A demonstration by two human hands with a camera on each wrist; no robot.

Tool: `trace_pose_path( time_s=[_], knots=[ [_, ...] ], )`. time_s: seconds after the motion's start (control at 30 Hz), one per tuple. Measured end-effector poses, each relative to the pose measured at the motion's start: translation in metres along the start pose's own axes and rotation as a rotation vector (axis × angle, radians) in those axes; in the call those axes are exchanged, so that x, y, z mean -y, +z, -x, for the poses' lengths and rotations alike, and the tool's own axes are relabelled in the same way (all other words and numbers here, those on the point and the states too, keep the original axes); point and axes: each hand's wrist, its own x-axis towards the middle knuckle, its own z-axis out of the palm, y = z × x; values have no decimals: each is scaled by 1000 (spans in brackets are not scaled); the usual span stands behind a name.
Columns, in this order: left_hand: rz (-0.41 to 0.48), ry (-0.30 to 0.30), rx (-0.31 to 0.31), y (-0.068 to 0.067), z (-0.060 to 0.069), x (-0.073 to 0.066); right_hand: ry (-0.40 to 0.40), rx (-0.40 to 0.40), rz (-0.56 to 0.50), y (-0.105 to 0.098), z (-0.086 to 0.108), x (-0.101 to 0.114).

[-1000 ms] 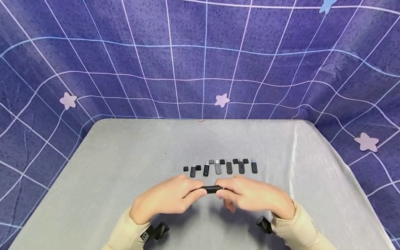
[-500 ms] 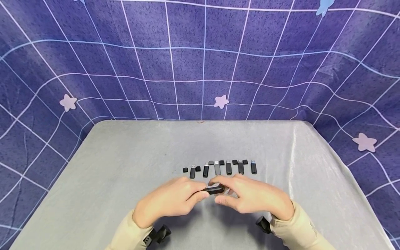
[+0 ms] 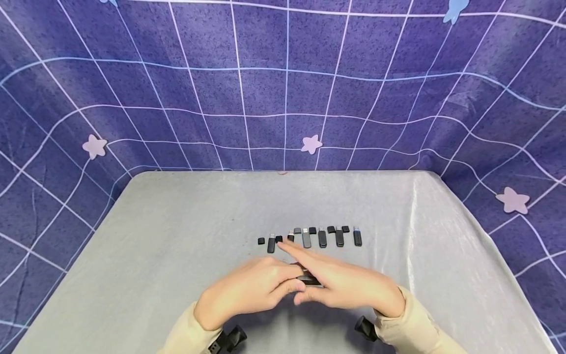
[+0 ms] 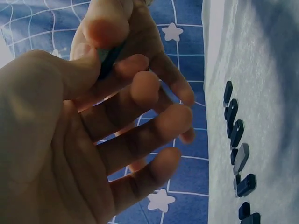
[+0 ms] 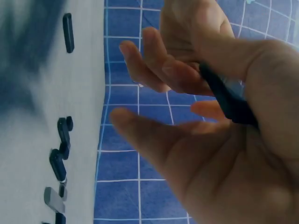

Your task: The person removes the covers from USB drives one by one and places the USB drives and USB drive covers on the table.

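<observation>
My left hand [image 3: 252, 286] pinches a black USB flash drive [image 3: 310, 281] between thumb and forefinger, above the near part of the table. My right hand [image 3: 347, 279] lies across the drive's other end, its fingers stretched forward over the left fingertips. In the right wrist view the drive [image 5: 229, 99] runs from the left fingers toward the right palm, under the right thumb. Its right end is partly hidden by the right hand. In the left wrist view only a short dark piece of the drive [image 4: 110, 61] shows beside the thumb.
Beyond the hands lies a row of uncapped USB drives, among them a grey one [image 3: 306, 239] and a blue-tipped one [image 3: 357, 237]. Loose caps, such as a black cap [image 3: 261, 241], lie among them on the grey cloth-covered table [image 3: 185, 216]. A purple gridded curtain [image 3: 265, 88] hangs behind.
My right hand has let go of the drive's end, spread its fingers and slid left over the drive and the left fingertips. My left hand keeps its pinch and has shifted slightly right.
</observation>
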Motion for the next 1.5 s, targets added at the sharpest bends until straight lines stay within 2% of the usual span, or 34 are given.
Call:
trace_pose_path(
  time_s=[0.07,0.17,0.27,0.33,0.4,0.5,0.73,0.97,1.2,1.5],
  knots=[
    [-6,-7,-5,1,0,-1,-49,-3,27,2,-1,0],
    [-12,-49,17,2,0,-3,-68,29,19,6,-2,1],
    [-49,-103,29,6,0,-9,-34,68,-13,10,-2,4],
    [-75,-110,21,7,0,-12,-18,78,-32,12,-3,5],
    [-87,-95,2,8,1,-12,-20,71,-37,13,-3,5],
    [-56,-53,-16,5,2,-11,-34,64,-47,13,-5,5],
    [-92,-62,-9,-5,8,-4,92,91,-66,6,-6,6],
    [-68,-19,-20,-6,7,-4,37,100,-72,-3,-4,5],
    [-30,-46,-4,-12,8,-5,-5,135,-123,-7,-3,3],
    [-4,-28,-2,-13,6,-2,5,154,-159,-14,3,4]
  ],
)
